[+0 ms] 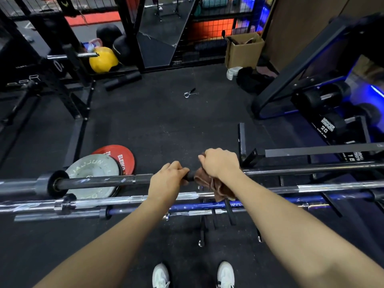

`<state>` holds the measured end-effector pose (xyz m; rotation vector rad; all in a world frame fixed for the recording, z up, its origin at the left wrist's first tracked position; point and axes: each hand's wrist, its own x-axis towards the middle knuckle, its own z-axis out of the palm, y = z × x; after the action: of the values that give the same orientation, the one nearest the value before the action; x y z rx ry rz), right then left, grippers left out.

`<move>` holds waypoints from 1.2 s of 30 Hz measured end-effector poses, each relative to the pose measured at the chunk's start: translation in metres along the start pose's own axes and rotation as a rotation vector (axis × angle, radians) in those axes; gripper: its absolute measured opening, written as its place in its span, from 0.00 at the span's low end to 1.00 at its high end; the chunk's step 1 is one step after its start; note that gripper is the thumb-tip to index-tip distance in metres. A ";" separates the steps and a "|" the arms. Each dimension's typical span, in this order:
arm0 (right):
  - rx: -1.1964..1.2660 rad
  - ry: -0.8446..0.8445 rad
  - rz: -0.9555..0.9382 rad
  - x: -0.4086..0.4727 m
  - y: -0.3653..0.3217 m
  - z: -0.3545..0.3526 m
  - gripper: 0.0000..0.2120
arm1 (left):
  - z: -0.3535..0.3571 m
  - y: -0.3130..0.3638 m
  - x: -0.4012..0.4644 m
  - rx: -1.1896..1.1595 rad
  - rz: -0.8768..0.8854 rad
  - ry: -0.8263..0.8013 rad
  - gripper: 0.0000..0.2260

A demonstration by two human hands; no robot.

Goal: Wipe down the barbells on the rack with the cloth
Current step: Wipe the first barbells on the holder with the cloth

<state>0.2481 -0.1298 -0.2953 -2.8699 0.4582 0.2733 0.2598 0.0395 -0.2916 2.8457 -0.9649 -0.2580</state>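
A black barbell [99, 182] lies across the top of the low rack [242, 142], running left to right. My left hand [168, 177] grips its shaft from above. Just to the right, my right hand [220, 163] holds a brown cloth [216, 187] wrapped around the same shaft, with the cloth's loose end hanging below. A chrome barbell [128, 200] and a blue barbell [187, 207] lie on the rack nearer to me, under my forearms.
A grey plate [93, 165] and a red plate [122, 154] lie on the floor at left. A spring collar [190, 93] lies on the mat farther out. Dumbbells [330, 125] fill a rack at right; a squat rack [68, 84] stands at left. My shoes [161, 276] are below.
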 end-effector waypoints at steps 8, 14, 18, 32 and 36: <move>-0.150 0.366 -0.183 -0.040 0.045 0.026 0.27 | -0.003 -0.009 -0.002 -0.069 0.033 0.012 0.13; -0.105 0.560 0.025 -0.031 0.001 0.038 0.20 | -0.003 -0.036 -0.007 -0.043 -0.010 0.014 0.14; -0.053 0.588 -0.005 -0.032 -0.037 0.041 0.19 | -0.006 -0.039 -0.006 -0.010 0.006 -0.001 0.13; 0.009 0.665 0.180 -0.036 -0.042 0.046 0.17 | -0.008 -0.041 0.006 -0.013 0.098 -0.154 0.18; -0.059 0.583 -0.021 -0.037 -0.035 0.049 0.18 | -0.011 -0.052 0.004 -0.016 0.108 -0.154 0.19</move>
<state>0.2173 -0.0746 -0.3276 -2.9735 0.5183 -0.5792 0.2961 0.0784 -0.2900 2.7805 -1.1353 -0.4767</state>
